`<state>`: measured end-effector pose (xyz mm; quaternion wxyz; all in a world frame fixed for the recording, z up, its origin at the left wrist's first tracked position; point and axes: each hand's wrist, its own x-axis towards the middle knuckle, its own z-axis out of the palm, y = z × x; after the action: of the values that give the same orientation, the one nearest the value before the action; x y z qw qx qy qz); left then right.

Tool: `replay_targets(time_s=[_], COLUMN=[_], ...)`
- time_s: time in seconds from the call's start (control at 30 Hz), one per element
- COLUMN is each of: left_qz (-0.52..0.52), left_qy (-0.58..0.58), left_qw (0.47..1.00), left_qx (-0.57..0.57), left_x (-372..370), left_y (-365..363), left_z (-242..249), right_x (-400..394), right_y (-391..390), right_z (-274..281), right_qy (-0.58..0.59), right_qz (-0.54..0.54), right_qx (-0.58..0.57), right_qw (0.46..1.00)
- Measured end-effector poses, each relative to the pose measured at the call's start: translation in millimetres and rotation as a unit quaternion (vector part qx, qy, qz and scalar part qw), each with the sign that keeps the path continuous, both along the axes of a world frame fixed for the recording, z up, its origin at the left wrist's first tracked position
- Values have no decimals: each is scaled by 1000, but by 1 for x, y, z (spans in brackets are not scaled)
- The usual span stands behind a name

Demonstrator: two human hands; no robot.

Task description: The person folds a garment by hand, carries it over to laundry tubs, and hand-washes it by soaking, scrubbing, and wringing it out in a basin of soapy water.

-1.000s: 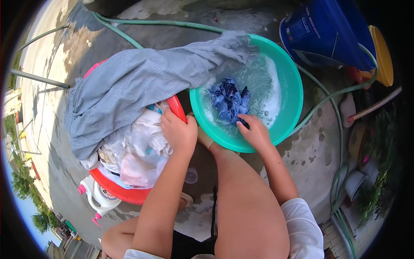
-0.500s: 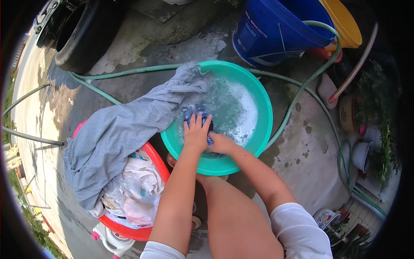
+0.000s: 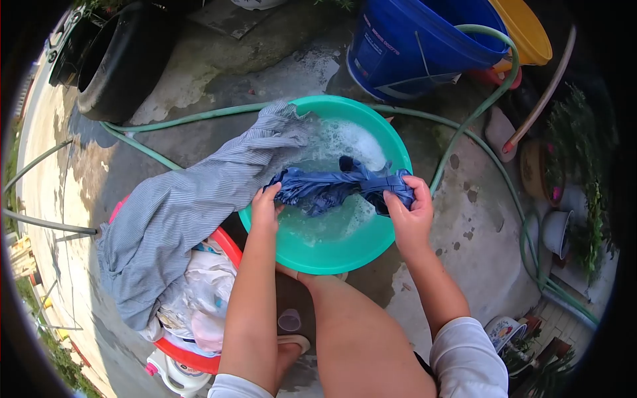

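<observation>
A dark blue wet cloth (image 3: pixel 325 187) is stretched between my two hands above a green basin (image 3: pixel 318 257) of soapy water. My left hand (image 3: pixel 267 207) is closed on the cloth's left end, near the basin's left side. Its right end is pinched in my right hand (image 3: pixel 410 209), over the basin's right rim. A grey striped cloth (image 3: pixel 192 199) lies with one end in the basin and the rest over a red tub (image 3: pixel 229 244). White and pink clothes (image 3: pixel 206 292) fill the part of the tub that shows.
A blue bucket (image 3: pixel 391 53) and a yellow one (image 3: pixel 531 30) stand behind the basin. A green hose (image 3: pixel 199 114) runs across the ground. Black tire-like containers (image 3: pixel 126 66) are at the upper left, a white bottle (image 3: pixel 179 377) below the tub, potted plants (image 3: pixel 584 232) at the right.
Both hands have risen from the water and moved apart, bringing up the blue cloth, which is now spread between them. Foam in the basin has shifted toward the far side.
</observation>
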<state>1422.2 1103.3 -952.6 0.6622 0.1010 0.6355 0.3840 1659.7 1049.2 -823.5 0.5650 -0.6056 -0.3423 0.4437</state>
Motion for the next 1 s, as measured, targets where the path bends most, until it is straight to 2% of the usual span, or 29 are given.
replay_targets(time_s=[0.03, 0.07, 0.1, 0.13, 0.2, 0.3, 0.33, 0.4, 0.43, 0.5, 0.53, 0.57, 0.6, 0.67, 0.7, 0.8, 0.83, 0.87, 0.9, 0.93, 0.97, 1.0], left_qz=[28, 55, 82, 90, 107, 100, 98, 96, 96, 72, 140, 129, 107, 62, 38, -13, 13, -56, -124, -189, -239, -288], left_qy=[-26, -51, -74, -159, -326, -380, -410, -447, -455, -470, -474, -455, -442, -417, -488, -498, -466, -358, -243, -124, -83, -41], left_qw=[999, 996, 992, 981, 937, 918, 904, 882, 873, 859, 866, 881, 890, 907, 869, 845, 872, 912, 933, 936, 930, 919], left_qx=[-20, -40, -60, -64, -70, 41, 64, 116, 147, 187, 71, 16, 16, 17, 65, 192, 149, 194, 234, 269, 266, 265], left_x=[5, 11, 16, 17, 23, 51, 54, 59, 61, 65, 64, 64, 66, 71, 68, 76, 77, 78, 81, 84, 84, 84], left_y=[-3, -7, -12, -19, -33, -35, -37, -31, -22, -17, -20, -20, -20, -22, -28, -57, -64, -72, -83, -95, -96, -97], left_z=[-3, -7, -13, -24, -40, -19, -13, -4, -1, -4, 1, 11, 7, -11, -23, -50, -54, -66, -89, -111, -111, -112], right_x=[-9, -17, -19, -22, -34, -51, -53, -51, -54, -41, -37, -33, -29, -32, -34, -51, -61, -71, -77, -82, -87, -86], right_y=[-7, -10, -11, -11, 0, 4, 12, 24, 26, 28, 28, 28, 28, 20, 15, 5, 4, 4, -1, -6, -7, -10], right_z=[16, 25, 36, 44, 50, 31, 19, 6, -21, 0, 4, 7, 11, -5, -14, -26, -24, -22, -45, -65, -72, -77], right_qy=[-11, -101, -134, -166, -109, 25, 25, -8, -70, -289, -318, -346, -374, -351, -341, -336, -353, -368, -387, -407, -464, -456], right_qz=[3, 36, 132, 228, 383, 376, 357, 308, 229, 312, 343, 375, 408, 386, 375, 335, 315, 295, 298, 301, 218, 235], right_qx=[6, 78, 88, 99, 122, 101, 97, -49, -22, -60, -83, -103, -120, -86, -70, -41, -49, -57, -55, -54, 55, 69], right_qw=[1000, 991, 978, 954, 909, 921, 929, 950, 971, 903, 880, 854, 824, 849, 859, 879, 880, 880, 871, 861, 857, 856])
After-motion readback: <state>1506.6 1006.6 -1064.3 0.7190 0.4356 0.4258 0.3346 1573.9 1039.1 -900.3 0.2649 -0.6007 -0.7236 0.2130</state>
